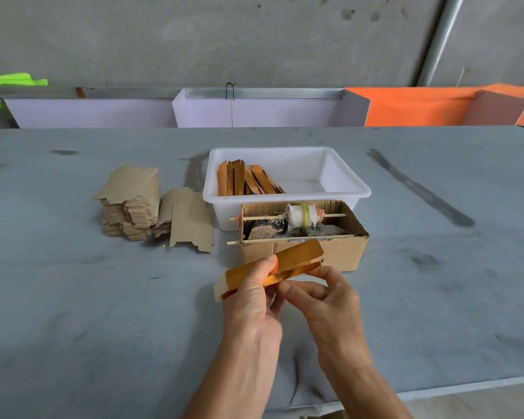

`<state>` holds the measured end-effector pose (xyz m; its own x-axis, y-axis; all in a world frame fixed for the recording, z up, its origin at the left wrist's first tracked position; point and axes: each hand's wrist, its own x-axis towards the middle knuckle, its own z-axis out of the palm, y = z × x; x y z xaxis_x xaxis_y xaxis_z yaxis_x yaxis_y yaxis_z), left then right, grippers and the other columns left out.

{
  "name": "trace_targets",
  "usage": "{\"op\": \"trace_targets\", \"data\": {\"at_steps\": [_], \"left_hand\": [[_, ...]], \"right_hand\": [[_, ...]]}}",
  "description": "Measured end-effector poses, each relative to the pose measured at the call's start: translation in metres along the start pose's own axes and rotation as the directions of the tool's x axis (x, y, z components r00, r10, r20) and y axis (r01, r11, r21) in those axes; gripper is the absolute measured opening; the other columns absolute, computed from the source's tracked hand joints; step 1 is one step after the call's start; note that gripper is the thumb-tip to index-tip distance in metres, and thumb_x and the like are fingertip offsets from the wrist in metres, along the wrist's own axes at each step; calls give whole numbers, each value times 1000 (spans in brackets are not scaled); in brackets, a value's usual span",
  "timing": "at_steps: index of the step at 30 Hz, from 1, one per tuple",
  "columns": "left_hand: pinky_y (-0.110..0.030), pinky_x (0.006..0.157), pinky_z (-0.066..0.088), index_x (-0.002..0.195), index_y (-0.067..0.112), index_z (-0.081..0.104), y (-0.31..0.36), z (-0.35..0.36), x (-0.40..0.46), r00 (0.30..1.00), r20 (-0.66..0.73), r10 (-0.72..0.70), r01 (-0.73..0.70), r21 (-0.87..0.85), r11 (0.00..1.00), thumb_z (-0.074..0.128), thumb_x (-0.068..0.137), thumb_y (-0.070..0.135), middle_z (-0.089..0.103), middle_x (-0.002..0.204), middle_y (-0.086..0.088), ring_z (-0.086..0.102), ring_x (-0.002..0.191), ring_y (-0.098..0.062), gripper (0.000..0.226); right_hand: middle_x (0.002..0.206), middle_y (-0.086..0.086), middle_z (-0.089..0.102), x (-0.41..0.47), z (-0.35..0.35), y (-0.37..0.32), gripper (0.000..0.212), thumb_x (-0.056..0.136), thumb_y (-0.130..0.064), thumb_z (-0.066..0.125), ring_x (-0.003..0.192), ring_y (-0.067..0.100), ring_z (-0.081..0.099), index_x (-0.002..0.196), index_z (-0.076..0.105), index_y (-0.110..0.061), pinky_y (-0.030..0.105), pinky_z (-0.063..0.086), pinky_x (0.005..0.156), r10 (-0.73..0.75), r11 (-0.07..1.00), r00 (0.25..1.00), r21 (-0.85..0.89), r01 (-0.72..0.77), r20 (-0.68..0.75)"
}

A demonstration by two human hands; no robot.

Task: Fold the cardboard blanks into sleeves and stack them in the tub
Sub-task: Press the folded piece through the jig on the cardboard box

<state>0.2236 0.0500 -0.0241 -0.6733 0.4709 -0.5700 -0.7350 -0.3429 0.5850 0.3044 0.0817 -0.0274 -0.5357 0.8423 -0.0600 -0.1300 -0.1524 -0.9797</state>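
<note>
Both hands pinch one gold sleeve (pixel 273 266) over the table, in front of the cardboard box: left hand (pixel 254 294) mid-body, right hand (pixel 324 297) on the lower edge. Risk: flap springs open if the pinch loosens before reaching the tub (pixel 345 176).

Colours on the bench: gold, kraft brown, white, grey

Held sleeve (pixel 285 261): shiny gold-orange foil, pale tan inside at its end. Folded sleeves (pixel 248 179) in white plastic tub (pixel 288 193), 12 o'clock: same copper-gold. Blank stack (pixel 130 204), 10 o'clock: plain kraft brown. Cardboard box (pixel 306 252): brown, w/ white spool (pixel 303 215) banded yellow-green. Tabletop (pixel 103 297): blue-grey, dark smudges. Back panels: lilac (pixel 254 111), orange (pixel 421 107); neon green cloth (pixel 9 81) far left.
</note>
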Motion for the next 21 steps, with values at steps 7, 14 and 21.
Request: {"op": "trace_targets", "data": {"at_steps": [7,14,21], "left_hand": [[-27,55,44,106,10,59,0,-1,4,999,-4,-41,41,56,998,74,74,8,65,99,-13,57,68,-17,35],[-26,56,43,86,10,60,-4,-4,4,998,13,-66,64,113,991,73,73,6,62,79,-7,55,64,-15,19],[-25,57,41,81,13,63,-9,-5,-1,1000,25,8,-11,133,991,73,73,5,65,78,-7,56,65,-14,15]], "right_hand": [[70,11,73,3,-7,0,23,70,12,72,60,12,68,88,64,0,14,50,58,-118,991,989,76,111,93],[60,10,69,0,-8,-1,21,65,16,72,47,7,60,77,59,4,12,44,47,-78,976,995,206,64,62],[63,7,69,-3,-10,-1,24,63,5,75,49,7,56,80,62,-3,13,39,44,40,980,999,192,-44,23]]}}
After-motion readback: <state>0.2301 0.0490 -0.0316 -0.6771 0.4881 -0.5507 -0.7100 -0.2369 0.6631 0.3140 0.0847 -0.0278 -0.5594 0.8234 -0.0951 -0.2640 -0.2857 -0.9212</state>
